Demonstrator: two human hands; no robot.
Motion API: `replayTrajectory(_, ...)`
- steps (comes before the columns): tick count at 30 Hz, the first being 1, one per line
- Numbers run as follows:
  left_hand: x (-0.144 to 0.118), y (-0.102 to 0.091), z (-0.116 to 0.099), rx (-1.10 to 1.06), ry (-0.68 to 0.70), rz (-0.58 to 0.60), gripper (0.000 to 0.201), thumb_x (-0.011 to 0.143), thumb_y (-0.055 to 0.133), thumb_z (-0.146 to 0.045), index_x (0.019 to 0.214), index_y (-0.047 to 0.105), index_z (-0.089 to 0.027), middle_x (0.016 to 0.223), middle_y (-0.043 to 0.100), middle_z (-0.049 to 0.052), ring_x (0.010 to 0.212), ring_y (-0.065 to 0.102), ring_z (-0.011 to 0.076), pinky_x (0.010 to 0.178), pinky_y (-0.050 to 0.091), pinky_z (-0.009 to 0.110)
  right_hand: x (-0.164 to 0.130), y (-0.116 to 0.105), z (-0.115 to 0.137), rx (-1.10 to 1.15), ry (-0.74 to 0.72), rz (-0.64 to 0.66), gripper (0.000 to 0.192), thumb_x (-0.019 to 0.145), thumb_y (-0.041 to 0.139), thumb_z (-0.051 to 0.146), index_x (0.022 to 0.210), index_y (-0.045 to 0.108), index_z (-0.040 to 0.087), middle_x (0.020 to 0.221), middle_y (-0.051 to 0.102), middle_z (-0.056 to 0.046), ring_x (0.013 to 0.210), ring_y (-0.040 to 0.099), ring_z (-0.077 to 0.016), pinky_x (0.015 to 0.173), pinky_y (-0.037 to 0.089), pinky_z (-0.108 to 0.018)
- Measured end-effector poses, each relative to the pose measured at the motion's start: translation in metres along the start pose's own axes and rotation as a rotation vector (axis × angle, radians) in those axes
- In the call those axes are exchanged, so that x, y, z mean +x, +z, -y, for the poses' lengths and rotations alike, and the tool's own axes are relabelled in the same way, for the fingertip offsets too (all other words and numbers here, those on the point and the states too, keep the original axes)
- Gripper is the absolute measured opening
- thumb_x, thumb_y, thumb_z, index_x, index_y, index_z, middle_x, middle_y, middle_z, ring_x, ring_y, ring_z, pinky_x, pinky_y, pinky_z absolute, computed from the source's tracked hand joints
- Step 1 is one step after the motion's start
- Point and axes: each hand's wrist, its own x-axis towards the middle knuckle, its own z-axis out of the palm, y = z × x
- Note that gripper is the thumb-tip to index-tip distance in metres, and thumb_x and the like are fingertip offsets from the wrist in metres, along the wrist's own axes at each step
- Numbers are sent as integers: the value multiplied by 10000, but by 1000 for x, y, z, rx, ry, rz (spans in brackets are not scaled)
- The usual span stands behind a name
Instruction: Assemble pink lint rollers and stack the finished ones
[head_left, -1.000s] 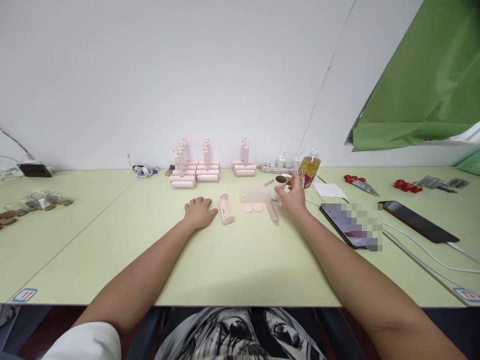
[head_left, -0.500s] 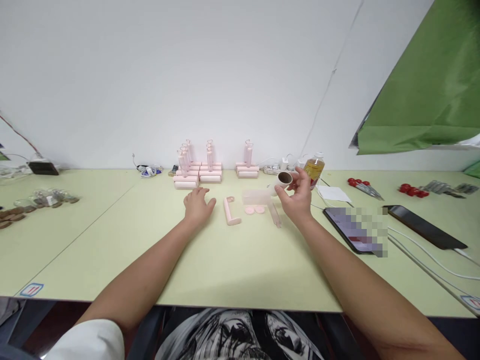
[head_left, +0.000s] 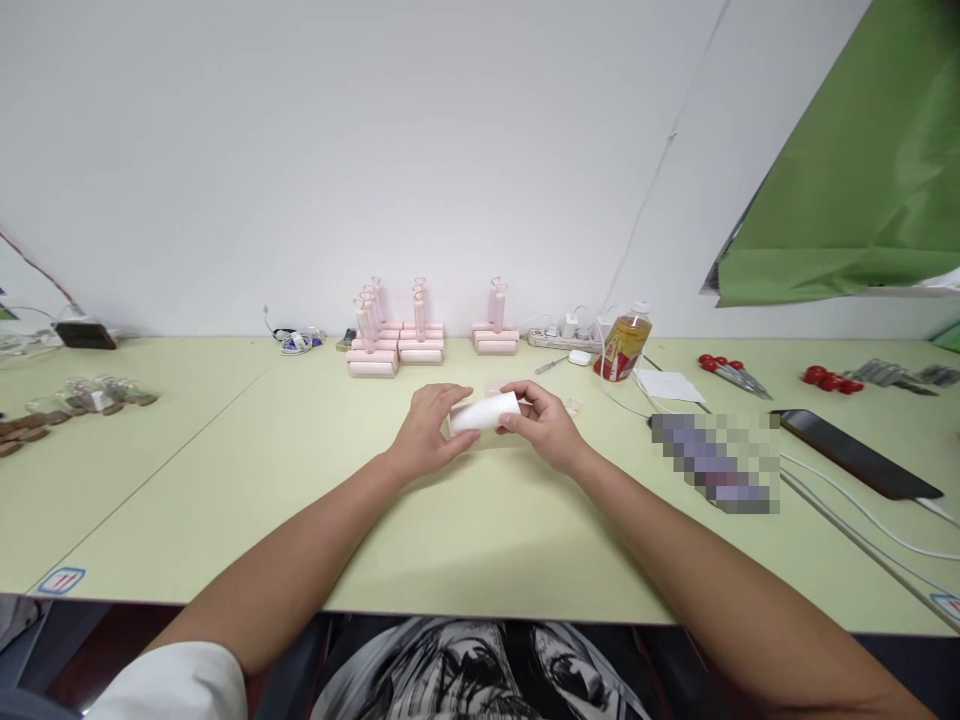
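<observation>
A white sticky paper roll lies nearly level between my hands, a little above the table. My left hand is closed around its left end, where the pale pink edge of another part just shows. My right hand grips the right end between thumb and fingers. Behind the roll, a pale translucent pink piece is partly covered by my fingers. A bit of another pale part shows beyond my right hand. The other loose pink parts are hidden by my hands.
Several pink lint rollers stand along the wall, with another group to their right. A drink bottle, power strip, white case, blurred phone and dark phone with cables lie rightward. Corked glass jars lie left.
My right hand has brought the white roll left and turned it sideways. My left hand has moved right from the table and taken its left end. The loose parts are now mostly covered.
</observation>
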Motion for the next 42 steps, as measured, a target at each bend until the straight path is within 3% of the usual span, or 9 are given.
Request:
replayTrajectory(9,2,-1,-2,49,-45,61,418,846,544,-347,1242,508,-216,1184,623,85,1119,536,251,1016,357,407,1,-2,-1,-94,-63,-54,417,730,707,444,1057,584,216,904,610,-25,736,611,-171,642,568,-354)
replayTrajectory(14,0,1,6,-11,-59,-44,538,813,613,-333,1300,407,-233,1173,631,79,1088,556,251,1016,360,432,9,-26,5,-633,-78,-264,292,826,566,348,1079,619,211,922,676,-40,694,599,-162,633,479,-302)
replayTrajectory(19,-3,5,12,-62,-30,-193,624,799,653,-309,1334,343,-228,1150,601,91,1074,564,244,976,412,454,12,-38,6,-1067,138,-42,273,850,494,222,1078,645,216,941,732,-44,811,638,-195,696,428,-282)
replayTrajectory(24,-2,5,12,-186,37,-330,648,784,630,-253,1346,309,-219,1112,536,84,1024,564,203,913,482,404,7,-30,3,-1186,198,97,328,842,503,212,1148,622,208,1063,723,-72,947,634,-239,698,418,-283)
replayTrajectory(28,-2,5,10,-208,73,-296,646,783,632,-241,1343,312,-235,1090,533,71,938,570,171,835,513,358,6,-25,3,-1200,208,144,321,845,506,245,1142,625,215,1087,715,-71,958,634,-250,720,436,-303)
replayTrajectory(31,-3,4,9,-198,64,-241,630,787,637,-243,1335,327,-248,1098,565,67,911,585,164,792,520,335,10,-31,10,-1242,186,8,341,867,488,313,1165,619,210,1156,680,-97,1045,602,-283,819,455,-360)
replayTrajectory(34,-3,4,9,-196,37,-229,590,798,636,-266,1315,353,-247,1099,590,68,887,600,161,760,526,321,16,-53,19,-1364,218,-301,450,853,502,409,1255,568,219,1386,502,-141,1237,447,-388,942,404,-529)
replayTrajectory(38,-3,3,8,-197,21,-239,547,797,640,-284,1282,390,-234,1100,600,70,871,604,158,748,528,315,20,-105,21,-1310,508,-619,693,778,561,565,1378,424,247,1576,123,-150,1398,133,-482,973,292,-693)
replayTrajectory(42,-3,3,7,-198,4,-232,523,791,641,-288,1260,415,-229,1096,601,69,865,610,158,751,531,319,18,-146,9,-1143,714,-683,887,699,625,625,1438,326,234,1581,31,-204,1408,101,-500,1028,256,-666)
